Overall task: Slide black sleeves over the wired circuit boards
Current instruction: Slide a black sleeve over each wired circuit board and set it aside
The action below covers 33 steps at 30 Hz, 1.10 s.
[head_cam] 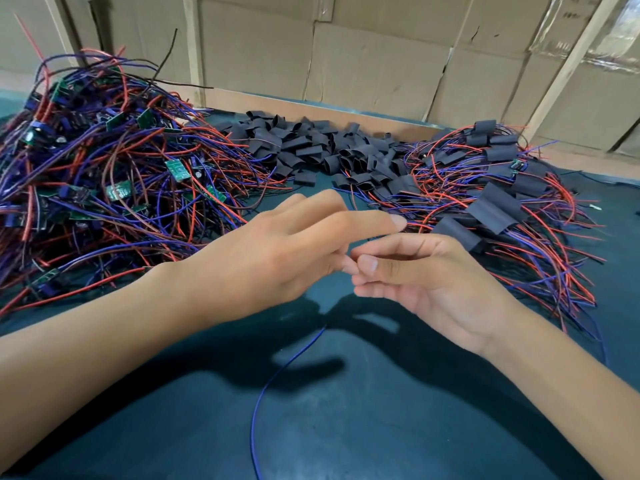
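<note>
1. The wired circuit boards (114, 190) lie in a big tangled heap out past the left hand (277, 251): small green boards trailing red, purple and dark wires.
2. The loose black sleeves (325, 150) are short, flattened tubes, piled straight beyond both hands.
3. Just beyond the right hand (429, 282) sits a heap of sleeved boards (495, 209), black tubes with red and purple wires fanning out.
4. The left hand hangs palm down, fingers spread and relaxed, gripping nothing I can make out.
5. The right hand is palm up, fingers loosely curled, its thumb meeting the left fingertips; whether it pinches anything, I cannot tell.
6. A blue wire (273, 386) runs from beneath the hands across the dark green table (381, 427).
</note>
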Available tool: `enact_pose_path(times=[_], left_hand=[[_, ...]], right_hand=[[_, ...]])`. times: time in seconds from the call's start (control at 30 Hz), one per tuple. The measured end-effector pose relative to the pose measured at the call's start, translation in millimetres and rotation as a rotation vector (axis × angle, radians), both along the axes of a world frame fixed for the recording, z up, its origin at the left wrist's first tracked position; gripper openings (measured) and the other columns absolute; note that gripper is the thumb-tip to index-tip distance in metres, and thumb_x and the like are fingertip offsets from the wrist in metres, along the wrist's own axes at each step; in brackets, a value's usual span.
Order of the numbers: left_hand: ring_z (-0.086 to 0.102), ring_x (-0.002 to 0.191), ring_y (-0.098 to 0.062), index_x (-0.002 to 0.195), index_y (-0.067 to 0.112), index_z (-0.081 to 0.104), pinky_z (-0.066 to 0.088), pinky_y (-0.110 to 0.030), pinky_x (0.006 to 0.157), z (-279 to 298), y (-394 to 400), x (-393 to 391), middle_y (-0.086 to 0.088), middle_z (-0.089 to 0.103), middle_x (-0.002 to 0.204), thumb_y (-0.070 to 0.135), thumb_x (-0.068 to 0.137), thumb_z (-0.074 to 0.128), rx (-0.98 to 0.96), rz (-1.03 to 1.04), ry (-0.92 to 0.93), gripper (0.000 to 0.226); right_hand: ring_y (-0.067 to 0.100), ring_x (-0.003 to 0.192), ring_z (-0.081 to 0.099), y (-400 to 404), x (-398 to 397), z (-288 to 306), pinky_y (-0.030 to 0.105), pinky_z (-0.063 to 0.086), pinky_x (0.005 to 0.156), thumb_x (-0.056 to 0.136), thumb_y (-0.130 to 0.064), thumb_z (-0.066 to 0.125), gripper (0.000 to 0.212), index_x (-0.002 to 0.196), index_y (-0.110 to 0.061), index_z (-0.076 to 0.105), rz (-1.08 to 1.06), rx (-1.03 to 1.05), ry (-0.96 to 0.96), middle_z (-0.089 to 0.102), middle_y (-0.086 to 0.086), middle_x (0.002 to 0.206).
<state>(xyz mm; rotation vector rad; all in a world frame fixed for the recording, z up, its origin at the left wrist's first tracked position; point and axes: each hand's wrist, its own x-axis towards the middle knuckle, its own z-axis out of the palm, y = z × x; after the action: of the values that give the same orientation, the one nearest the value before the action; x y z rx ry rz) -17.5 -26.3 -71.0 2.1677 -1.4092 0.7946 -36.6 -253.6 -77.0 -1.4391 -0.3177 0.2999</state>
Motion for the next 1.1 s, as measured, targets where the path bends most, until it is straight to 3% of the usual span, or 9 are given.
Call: enact_pose_path(times=[0.07,0.2,0.33,0.53,0.6,0.67,0.8,0.93,1.1], left_hand=[[0.050,0.081,-0.024,0.144,0.022,0.041,0.048,-0.037,0.075,1.3,-0.4,-3.8,0.000,0.048,0.104,0.019,0.105,0.055,0.013,-0.037,-0.053,0.041],[0.057,0.088,-0.020,0.146,0.020,0.041,0.050,-0.039,0.081,1.7,-0.6,-3.6,-0.006,0.055,0.114,0.024,0.102,0.061,0.053,-0.022,-0.123,0.048],[0.060,0.084,-0.004,0.154,0.035,0.027,0.056,-0.034,0.080,-0.4,6.7,4.3,0.007,0.040,0.133,0.017,0.094,0.068,0.026,0.089,0.123,0.076],[0.059,0.108,0.001,0.153,0.050,0.018,0.045,-0.014,0.089,-2.9,16.3,19.6,0.019,0.043,0.133,0.024,0.089,0.072,0.024,0.199,0.319,0.088],[0.058,0.101,0.004,0.150,0.048,0.028,0.043,-0.009,0.086,-5.8,16.9,21.4,0.018,0.052,0.127,0.025,0.089,0.073,0.030,0.244,0.395,0.080],[0.061,0.089,-0.001,0.138,0.033,0.052,0.047,-0.020,0.084,-7.5,18.1,22.7,0.015,0.066,0.106,0.025,0.092,0.070,0.098,0.271,0.357,0.050],[0.061,0.083,-0.012,0.116,0.022,0.067,0.049,-0.036,0.081,-4.5,18.6,21.3,0.012,0.068,0.091,0.023,0.098,0.062,0.148,0.284,0.371,0.019],[0.048,0.079,-0.004,0.127,0.011,0.065,0.043,-0.020,0.080,0.4,14.6,14.2,0.005,0.061,0.093,0.015,0.100,0.059,0.070,0.217,0.275,0.028],[0.055,0.084,-0.010,0.141,0.001,0.053,0.050,-0.030,0.082,5.7,7.3,0.0,-0.008,0.062,0.097,0.000,0.100,0.055,0.113,0.068,0.131,0.041]], right_hand=[[0.022,0.083,0.071,-0.1,-0.4,0.4,0.032,0.058,0.078,0.076,-0.003,0.076,0.018,0.093,0.003,0.075,0.025,-0.003,-0.020,0.073,0.012,0.088],[0.019,0.074,0.064,0.0,0.4,6.5,0.031,0.056,0.073,0.078,0.001,0.071,0.014,0.085,-0.011,0.076,-0.047,-0.003,-0.167,0.070,0.008,0.080],[0.017,0.073,0.060,-12.4,8.6,11.7,0.033,0.054,0.074,0.089,0.007,0.064,0.025,0.108,-0.008,0.070,-0.359,-0.011,-0.329,0.068,0.003,0.080],[0.019,0.070,0.059,-17.8,9.3,13.8,0.043,0.047,0.078,0.088,-0.003,0.058,0.025,0.108,-0.015,0.068,-0.518,0.073,-0.489,0.060,0.003,0.081],[0.019,0.069,0.059,-17.2,7.2,16.3,0.044,0.046,0.075,0.090,-0.001,0.056,0.025,0.108,-0.014,0.067,-0.505,0.095,-0.523,0.059,0.002,0.079],[0.020,0.068,0.059,-18.2,6.1,19.3,0.041,0.045,0.072,0.091,-0.001,0.054,0.025,0.108,-0.014,0.066,-0.507,0.085,-0.557,0.061,-0.002,0.077],[0.016,0.080,0.060,-17.8,6.0,14.3,0.031,0.052,0.076,0.094,0.001,0.055,0.031,0.119,-0.014,0.065,-0.690,-0.231,-0.623,0.061,-0.003,0.089],[0.018,0.115,0.056,-16.1,1.8,7.7,0.048,0.043,0.104,0.091,-0.006,0.064,0.055,0.142,-0.020,0.049,-0.838,-0.708,-0.810,0.057,-0.002,0.125],[0.006,0.117,0.060,8.5,-17.3,6.4,0.044,0.036,0.109,0.092,-0.045,0.064,0.045,0.130,-0.021,0.065,-0.609,-0.803,-1.045,0.068,-0.015,0.118]])
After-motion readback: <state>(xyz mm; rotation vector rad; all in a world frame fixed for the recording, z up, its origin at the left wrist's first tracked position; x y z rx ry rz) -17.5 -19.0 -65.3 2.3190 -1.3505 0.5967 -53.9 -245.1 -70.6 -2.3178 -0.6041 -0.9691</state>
